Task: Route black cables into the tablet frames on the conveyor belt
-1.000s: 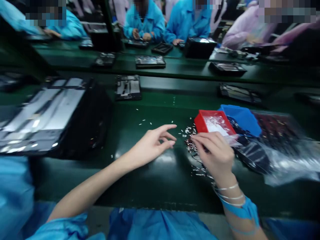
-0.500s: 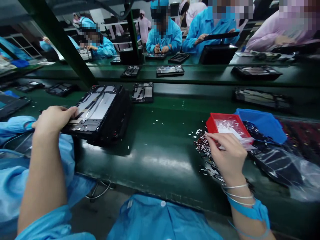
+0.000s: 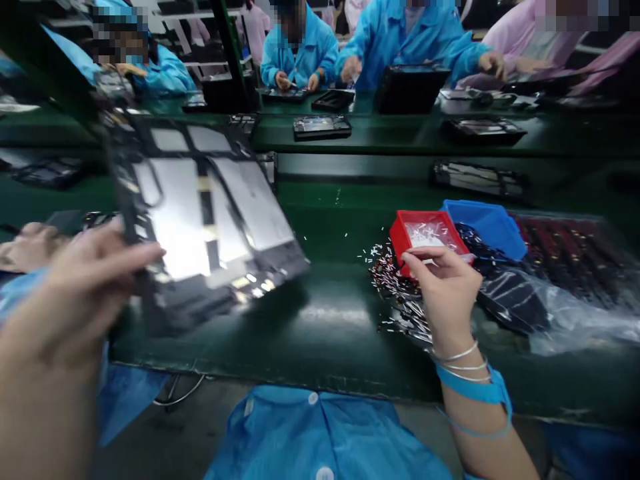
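Note:
My left hand (image 3: 95, 273), blurred, grips the left edge of an opened tablet (image 3: 175, 227), thumb over its face. The tablet is held up and tilted over the bench, showing silver battery cells, dark flat cables and a black frame. At the right, my right hand (image 3: 447, 287) is pinched above the front of a red bin (image 3: 400, 235) holding small white pieces in a plastic bag. A small dark piece (image 3: 402, 265) shows at its fingertips. Just left of that hand lies a heap of tiny black, white and reddish parts (image 3: 393, 283).
Beside the red bin stands a blue bin (image 3: 493, 223) by black parts. A clear plastic bag (image 3: 565, 317) and a tray of dark reddish parts (image 3: 565, 247) lie farther right. More opened tablets (image 3: 323, 127) lie across the bench. Co-workers sit opposite; another person's hand (image 3: 33, 243) is at left.
My left hand has lifted the tablet off the stack and brought it up, closer and tilted. My right hand still pinches beside the red bin, with a dark piece now showing. The view has shifted.

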Available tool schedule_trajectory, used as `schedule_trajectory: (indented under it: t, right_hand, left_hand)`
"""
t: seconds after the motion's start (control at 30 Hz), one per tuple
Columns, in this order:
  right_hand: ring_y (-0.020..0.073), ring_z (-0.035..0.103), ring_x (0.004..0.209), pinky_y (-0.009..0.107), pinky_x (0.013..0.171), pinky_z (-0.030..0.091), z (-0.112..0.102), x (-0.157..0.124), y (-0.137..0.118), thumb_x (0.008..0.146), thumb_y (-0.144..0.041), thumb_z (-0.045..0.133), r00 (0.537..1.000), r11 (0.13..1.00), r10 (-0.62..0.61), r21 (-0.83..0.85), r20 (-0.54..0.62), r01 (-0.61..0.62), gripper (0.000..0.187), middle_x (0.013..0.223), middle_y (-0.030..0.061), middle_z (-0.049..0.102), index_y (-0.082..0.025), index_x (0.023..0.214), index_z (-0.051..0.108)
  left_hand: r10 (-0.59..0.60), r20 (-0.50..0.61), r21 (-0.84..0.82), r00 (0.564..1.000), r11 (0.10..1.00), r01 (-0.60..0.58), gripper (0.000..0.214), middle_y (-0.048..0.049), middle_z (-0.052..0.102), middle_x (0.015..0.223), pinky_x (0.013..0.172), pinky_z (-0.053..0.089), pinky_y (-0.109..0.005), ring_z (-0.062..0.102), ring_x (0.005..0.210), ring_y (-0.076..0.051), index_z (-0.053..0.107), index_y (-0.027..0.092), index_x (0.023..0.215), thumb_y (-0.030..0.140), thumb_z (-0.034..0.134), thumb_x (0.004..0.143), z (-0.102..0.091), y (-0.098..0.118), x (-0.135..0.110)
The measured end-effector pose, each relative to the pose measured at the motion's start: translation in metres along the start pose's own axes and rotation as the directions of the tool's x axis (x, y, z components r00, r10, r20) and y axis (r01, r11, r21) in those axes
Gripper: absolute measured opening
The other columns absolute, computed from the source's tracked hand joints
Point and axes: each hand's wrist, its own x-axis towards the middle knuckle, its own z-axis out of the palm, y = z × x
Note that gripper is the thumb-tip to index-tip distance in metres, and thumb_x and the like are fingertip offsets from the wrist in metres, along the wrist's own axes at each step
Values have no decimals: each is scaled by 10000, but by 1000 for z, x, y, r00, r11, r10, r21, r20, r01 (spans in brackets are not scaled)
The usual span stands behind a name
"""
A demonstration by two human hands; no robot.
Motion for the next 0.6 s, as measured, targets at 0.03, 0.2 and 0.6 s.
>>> schedule_trajectory:
  t: [0.03,0.2,0.6]
  right_hand:
    - [146,624,616,276,531,494,0,1,-1,667,-243,751,999,998,38,43,-3,-38,95,686,0,683,-214,710,672]
    - [101,541,489,220,407,397,8,-2,-16,627,-265,753,943,948,216,177,254,-265,157,616,-8,665,-205,681,618]
    - [86,602,614,220,563,465,105,-53,-36,645,-172,722,523,845,360,-32,773,-534,132,661,-29,645,-175,697,601]
  left_hand:
    - [-73,140,-86,987,993,85,342,-15,678,734,632,558,-307,661,702,-184,667,159,1005,339,694,716,20,-3,-15]
    - [-282,635,-362,720,714,599,514,-84,691,1089,822,558,-315,652,1030,-246,568,196,1150,317,765,690,102,-27,-80]
    - [45,453,318,890,925,-209,241,-10,618,681,523,426,-250,593,583,-164,592,197,880,437,573,861,78,-83,-69]
